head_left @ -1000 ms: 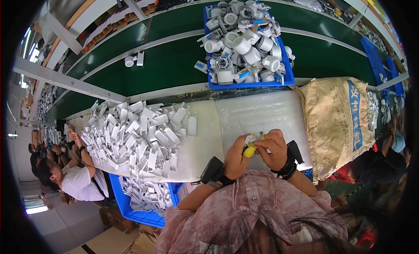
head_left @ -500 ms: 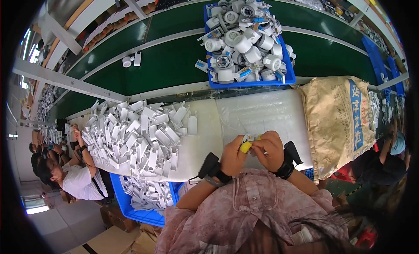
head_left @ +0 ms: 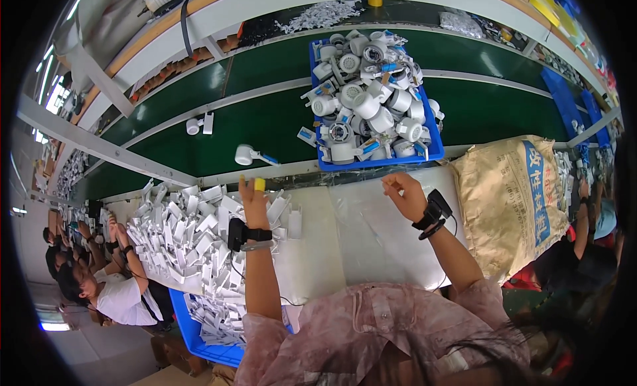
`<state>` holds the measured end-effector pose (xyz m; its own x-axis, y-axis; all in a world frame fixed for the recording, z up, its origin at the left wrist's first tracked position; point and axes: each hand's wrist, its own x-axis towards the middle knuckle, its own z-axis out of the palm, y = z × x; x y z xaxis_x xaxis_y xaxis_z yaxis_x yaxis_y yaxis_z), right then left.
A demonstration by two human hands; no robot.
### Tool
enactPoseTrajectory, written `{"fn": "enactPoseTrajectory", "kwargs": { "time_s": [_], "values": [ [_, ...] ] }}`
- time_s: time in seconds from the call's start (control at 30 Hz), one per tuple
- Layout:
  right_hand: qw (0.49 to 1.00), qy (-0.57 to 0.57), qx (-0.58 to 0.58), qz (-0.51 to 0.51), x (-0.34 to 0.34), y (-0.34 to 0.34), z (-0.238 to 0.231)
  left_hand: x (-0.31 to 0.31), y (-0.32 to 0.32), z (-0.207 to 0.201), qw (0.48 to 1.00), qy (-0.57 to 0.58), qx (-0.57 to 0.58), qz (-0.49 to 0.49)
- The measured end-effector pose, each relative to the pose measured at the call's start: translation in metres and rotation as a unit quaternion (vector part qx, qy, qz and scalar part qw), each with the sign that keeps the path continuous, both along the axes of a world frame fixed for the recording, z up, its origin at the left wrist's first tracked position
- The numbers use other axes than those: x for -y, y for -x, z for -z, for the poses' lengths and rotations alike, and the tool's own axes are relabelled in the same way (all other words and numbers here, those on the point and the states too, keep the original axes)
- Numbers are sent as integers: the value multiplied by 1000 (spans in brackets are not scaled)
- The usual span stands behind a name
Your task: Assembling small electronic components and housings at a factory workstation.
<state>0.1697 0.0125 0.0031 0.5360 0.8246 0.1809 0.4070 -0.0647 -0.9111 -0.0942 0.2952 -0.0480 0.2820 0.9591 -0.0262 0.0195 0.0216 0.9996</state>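
Note:
My left hand (head_left: 254, 203) reaches forward over the far edge of a pile of white plastic channel pieces (head_left: 192, 220). Its fingers are stretched out with nothing between them, and a yellow cover (head_left: 259, 184) sits on one digit. Just beyond the fingertips, apart from them, is a white round-headed part with a blue-marked arm (head_left: 245, 155), over the green belt; I cannot tell if it rests there. My right hand (head_left: 407, 193) hovers above the plastic-covered worktop (head_left: 391, 247), fingers loosely bent and apart, holding nothing visible. Both wrists wear black devices.
A blue crate (head_left: 434, 144) heaped with white round-headed parts stands on the belt. Another white part (head_left: 194, 126) lies farther left. A brown paper sack (head_left: 497, 207) is at right; a blue bin (head_left: 192, 329) of white pieces sits below the worktop. People work at both sides.
My hands were together at the worktop's middle, fingers closed on something small. They have parted: the left went forward and left, the right forward. The blue-marked white part now appears over the belt.

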Motion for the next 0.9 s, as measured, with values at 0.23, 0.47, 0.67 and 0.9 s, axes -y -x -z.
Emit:
{"fn": "enactPoseTrajectory", "kwargs": {
  "time_s": [0.23,0.47,0.67,0.9],
  "values": [
    [962,92,248,71,-92,-32,23,122,-13,-2,922,254,-18,293],
    [954,140,264,13,-100,-37,7,167,-8,-4,896,286,-67,334],
    [991,128,22,30,-40,1,-13,184,-23,-7,941,115,-51,314],
    [986,-16,108,127,-29,5,34,212,-36,13,908,187,16,375]
  ]
}}
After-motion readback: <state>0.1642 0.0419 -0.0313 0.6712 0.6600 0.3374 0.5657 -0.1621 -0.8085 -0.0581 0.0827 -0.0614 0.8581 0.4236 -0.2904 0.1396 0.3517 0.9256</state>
